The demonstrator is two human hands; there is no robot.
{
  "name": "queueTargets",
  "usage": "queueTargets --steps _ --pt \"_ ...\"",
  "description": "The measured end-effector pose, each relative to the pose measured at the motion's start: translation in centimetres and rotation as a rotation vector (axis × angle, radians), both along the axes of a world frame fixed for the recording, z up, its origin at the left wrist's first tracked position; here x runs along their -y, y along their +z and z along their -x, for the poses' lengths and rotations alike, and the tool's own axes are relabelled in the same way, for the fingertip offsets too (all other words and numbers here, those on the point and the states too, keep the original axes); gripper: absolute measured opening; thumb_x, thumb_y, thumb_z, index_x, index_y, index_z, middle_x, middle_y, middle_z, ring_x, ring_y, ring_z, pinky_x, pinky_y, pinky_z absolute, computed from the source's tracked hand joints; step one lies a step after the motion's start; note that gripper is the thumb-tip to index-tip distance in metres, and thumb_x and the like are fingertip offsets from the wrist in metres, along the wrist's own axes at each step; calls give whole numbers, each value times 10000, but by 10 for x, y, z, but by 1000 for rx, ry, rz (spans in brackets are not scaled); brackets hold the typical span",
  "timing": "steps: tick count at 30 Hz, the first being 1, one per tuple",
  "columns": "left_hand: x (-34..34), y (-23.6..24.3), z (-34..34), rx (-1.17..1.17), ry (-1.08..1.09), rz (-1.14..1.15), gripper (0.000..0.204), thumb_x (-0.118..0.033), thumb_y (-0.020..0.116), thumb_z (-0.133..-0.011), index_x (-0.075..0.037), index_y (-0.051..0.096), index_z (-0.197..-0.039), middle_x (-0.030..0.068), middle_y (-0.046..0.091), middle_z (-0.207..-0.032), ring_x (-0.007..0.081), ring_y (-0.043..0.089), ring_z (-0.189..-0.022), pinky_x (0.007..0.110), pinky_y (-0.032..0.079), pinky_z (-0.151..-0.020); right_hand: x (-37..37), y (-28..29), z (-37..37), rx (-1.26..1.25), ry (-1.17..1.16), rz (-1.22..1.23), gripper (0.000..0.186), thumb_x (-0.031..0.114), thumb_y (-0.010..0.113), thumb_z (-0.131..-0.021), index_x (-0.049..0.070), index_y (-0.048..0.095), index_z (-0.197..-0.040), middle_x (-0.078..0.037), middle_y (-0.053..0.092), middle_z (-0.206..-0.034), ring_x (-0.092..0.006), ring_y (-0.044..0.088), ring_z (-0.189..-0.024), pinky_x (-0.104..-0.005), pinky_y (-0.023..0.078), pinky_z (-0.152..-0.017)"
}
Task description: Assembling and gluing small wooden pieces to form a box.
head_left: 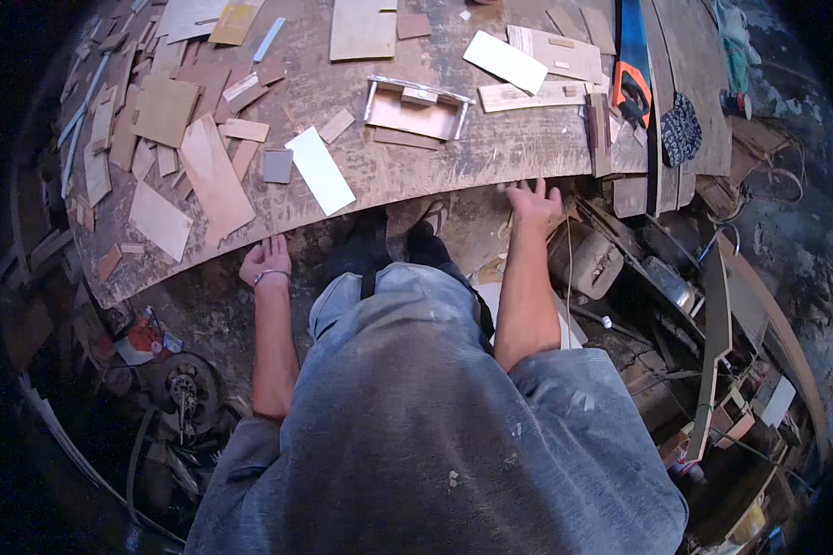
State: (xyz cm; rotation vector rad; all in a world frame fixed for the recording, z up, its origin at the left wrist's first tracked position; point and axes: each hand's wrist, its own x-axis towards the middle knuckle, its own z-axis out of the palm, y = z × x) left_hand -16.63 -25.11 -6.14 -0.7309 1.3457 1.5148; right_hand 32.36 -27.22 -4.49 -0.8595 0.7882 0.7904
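Woodworking shop: worn bench [528, 143] before fingers, wood scraps [215, 180] strewn beyond left fingers [280, 244], saw [631, 67] beyond right fingers [540, 188], boards [715, 338] amid floor clutter right of them.

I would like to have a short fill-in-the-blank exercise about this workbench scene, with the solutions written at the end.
1. At the near edge of the table there are ____ bare hands, the left hand and the right hand.
2. A thin band is worn on the ____ wrist.
3. The handle of the saw is black and ____.
4. The dark patterned cloth lies to the ____ of the saw's handle.

Missing words: two; left; orange; right.
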Motion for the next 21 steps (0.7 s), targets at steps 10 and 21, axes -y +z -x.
queueTargets --steps 10,21 --pt "4 16 -40 -13 -82 -79 483 -195 531 -854 28 513 -1282 188 420 -1492 342 363 -1412 589 319 -1119 6 -20 -6 -9 250 -59 769 569 361 -886 232 219 -1562 -49 104 -1653 -287 107 -1507 -628 -39 -1135" --pt "55 -7 -32 -1615 -1231 -85 705 1 587 -864 -59 321 -1514 153 409 -1515 361 385 -1391 419 331 -1153 46 14 -18 1679 1698 887 889 106 591 -783 152 191 -1576 -74 157 -1636 -374 229 -1454 -650 254 -1082"
